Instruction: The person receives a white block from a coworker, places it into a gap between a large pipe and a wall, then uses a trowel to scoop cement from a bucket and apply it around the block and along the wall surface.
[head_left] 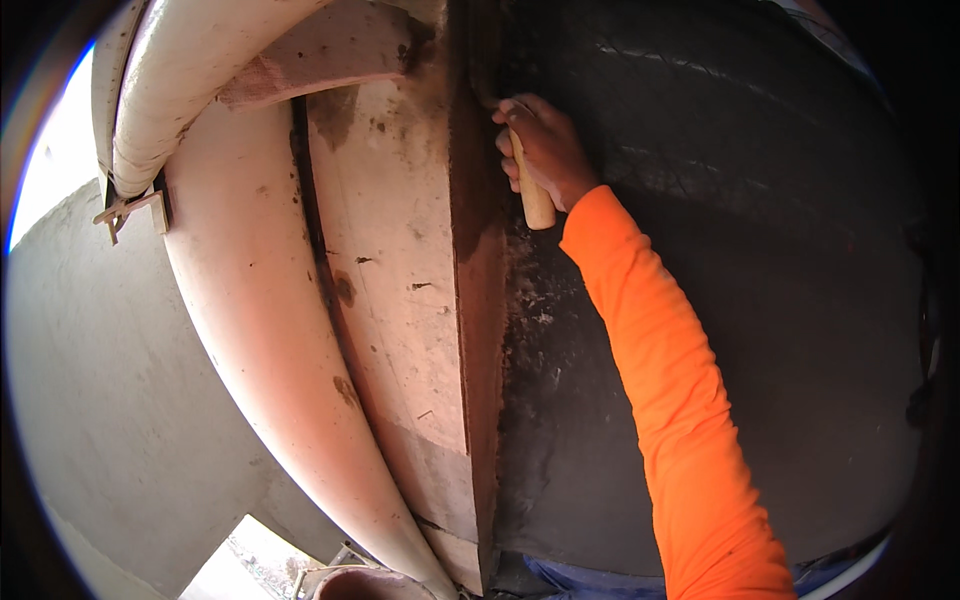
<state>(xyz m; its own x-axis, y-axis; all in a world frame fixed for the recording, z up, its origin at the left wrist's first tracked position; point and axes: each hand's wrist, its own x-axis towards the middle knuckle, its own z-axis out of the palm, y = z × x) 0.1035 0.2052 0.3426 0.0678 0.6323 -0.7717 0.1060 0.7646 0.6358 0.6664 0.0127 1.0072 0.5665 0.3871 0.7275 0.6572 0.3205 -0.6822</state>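
Observation:
My right hand (535,150), in an orange sleeve, is closed around the pale wooden handle (536,200) of a tool. It is high in the head view, at the inside corner where a dark grey, rough-edged wall (740,300) meets a narrow pale, stained panel (390,280). The tool’s dark metal end reaches up into the shadowed corner and is hard to make out. My left hand is out of sight.
Two white pipes (250,290) run down the left, with a bracket (135,210) on one. A pinkish piece (320,60) crosses at the top. Beyond are a grey wall (90,370) and bright openings. A round container (370,585) and blue fabric (590,580) show at the bottom.

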